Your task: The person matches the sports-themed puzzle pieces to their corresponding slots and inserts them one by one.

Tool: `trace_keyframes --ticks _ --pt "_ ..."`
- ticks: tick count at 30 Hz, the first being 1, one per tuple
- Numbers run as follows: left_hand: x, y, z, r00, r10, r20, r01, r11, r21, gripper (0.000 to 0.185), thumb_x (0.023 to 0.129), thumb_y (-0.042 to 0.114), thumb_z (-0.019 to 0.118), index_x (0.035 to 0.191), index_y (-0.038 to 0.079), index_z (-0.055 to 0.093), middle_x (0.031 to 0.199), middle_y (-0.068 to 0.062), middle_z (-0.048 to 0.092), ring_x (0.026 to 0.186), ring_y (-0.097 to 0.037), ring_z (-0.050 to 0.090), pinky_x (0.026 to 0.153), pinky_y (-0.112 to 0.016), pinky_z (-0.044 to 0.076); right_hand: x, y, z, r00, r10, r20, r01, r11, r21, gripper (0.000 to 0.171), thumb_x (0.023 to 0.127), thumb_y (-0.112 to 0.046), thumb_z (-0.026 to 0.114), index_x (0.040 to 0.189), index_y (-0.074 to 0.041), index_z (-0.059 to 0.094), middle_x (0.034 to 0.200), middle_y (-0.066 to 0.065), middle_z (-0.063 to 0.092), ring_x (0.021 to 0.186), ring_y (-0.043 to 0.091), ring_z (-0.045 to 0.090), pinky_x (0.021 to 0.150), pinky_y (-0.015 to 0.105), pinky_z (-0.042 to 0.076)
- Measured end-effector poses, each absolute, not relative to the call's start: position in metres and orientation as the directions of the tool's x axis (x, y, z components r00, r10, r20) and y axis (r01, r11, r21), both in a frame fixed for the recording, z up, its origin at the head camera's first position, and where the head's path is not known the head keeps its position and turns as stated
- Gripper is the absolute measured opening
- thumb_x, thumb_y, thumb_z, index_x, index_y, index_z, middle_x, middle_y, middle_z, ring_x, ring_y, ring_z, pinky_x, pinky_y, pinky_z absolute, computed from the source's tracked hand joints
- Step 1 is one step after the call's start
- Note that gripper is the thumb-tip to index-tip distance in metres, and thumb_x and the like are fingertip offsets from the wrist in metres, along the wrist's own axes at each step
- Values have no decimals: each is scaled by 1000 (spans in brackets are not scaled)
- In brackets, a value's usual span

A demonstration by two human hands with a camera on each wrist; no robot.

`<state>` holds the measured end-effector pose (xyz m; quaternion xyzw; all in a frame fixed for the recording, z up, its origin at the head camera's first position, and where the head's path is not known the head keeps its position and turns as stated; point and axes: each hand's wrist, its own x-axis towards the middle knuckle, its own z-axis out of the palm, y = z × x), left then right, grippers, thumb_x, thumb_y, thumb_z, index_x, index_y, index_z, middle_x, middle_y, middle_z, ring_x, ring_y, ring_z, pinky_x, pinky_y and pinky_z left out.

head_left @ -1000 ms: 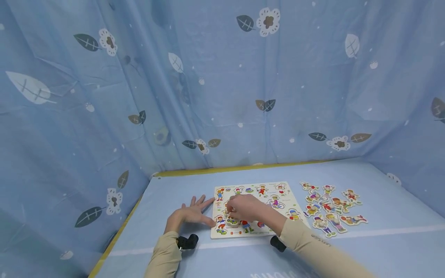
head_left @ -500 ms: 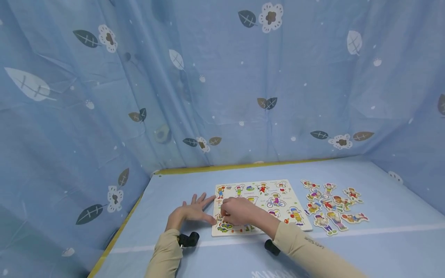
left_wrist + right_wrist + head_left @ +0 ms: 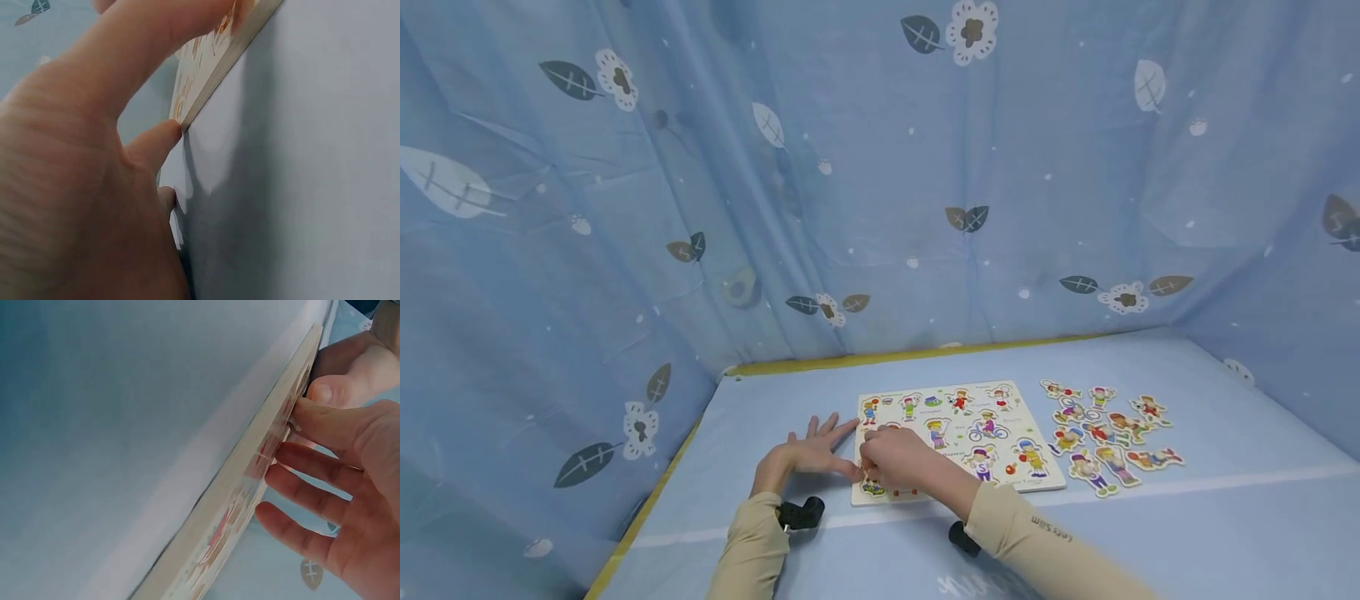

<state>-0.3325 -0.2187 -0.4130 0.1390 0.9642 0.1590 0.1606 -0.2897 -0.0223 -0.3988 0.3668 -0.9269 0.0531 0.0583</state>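
A white wooden puzzle board [image 3: 1015, 433] with printed sports children lies on the table. My left hand [image 3: 808, 457] spreads its straight fingers at the board's left edge; in the left wrist view a fingertip touches the board corner. Over the lower left of the board, my right hand [image 3: 895, 460] pinches a flat puzzle piece [image 3: 872, 487], a child figure with green shoes, mostly hidden under the fingers. The right wrist view shows thumb and index finger together at the board's surface, close to the left thumb [image 3: 325, 394], other fingers loosely extended.
Several loose puzzle pieces [image 3: 1103, 433] shaped like sports children lie in a cluster right of the board. The table [image 3: 790, 392] has a light blue cloth. Behind and beside it hangs a blue patterned curtain [image 3: 880, 167].
My right hand has moved left with the puzzle piece, onto the picture at the board's lower left corner. The left hand has stayed at the board's left edge.
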Motion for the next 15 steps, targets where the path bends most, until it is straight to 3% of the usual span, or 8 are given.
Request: trace_keyframes --ticks 10,15 --pt "-330 -216 -414 -922 288 -258 183 912 367 112 64 71 74 157 31 26 166 -13 8 150 -46 -4 110 -75 -1 -288 -20 -392 -721 -688 83 -693 719 -60 10 86 -19 76 94 -23 76 89 -11 63 79 4 58 73 25 53" --pt "-330 -214 -414 -922 290 -256 185 912 367 111 65 70 74 157 31 26 166 -13 8 150 -46 -4 110 -76 -1 -289 -9 -392 -709 -704 44 -704 702 -107 20 86 -22 75 106 -25 77 105 -10 67 100 6 62 83 32 55"
